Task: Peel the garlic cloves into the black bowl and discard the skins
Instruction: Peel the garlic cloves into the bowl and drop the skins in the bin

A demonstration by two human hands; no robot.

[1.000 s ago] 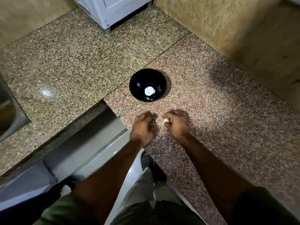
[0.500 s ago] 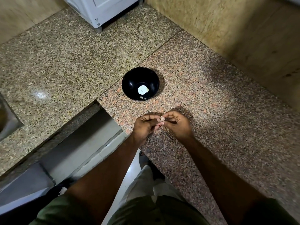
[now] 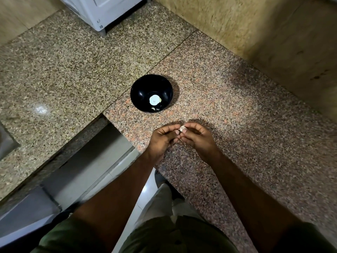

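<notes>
- The garlic clove (image 3: 182, 128) is held above the counter (image 3: 246, 115), on the near side of the black bowl (image 3: 144, 86), pinched between the two hands.
- The left hand (image 3: 164, 137) has its grip closed on the clove with thumb and forefinger, probably to steady it while the skin is worked loose.
- The right hand (image 3: 196, 136) meets it from the other side, its fingertips (image 3: 185, 131) pinching the same clove. This looks like the peeling side of the pair.
- Both hands are close in front of the black bowl, likely so that a bare clove can be dropped in with a short reach.
- Inside the black bowl lie pale pieces (image 3: 155, 100), apparently garlic already peeled. It is too small to tell how many.
- No place for skins shows near the black bowl.
</notes>
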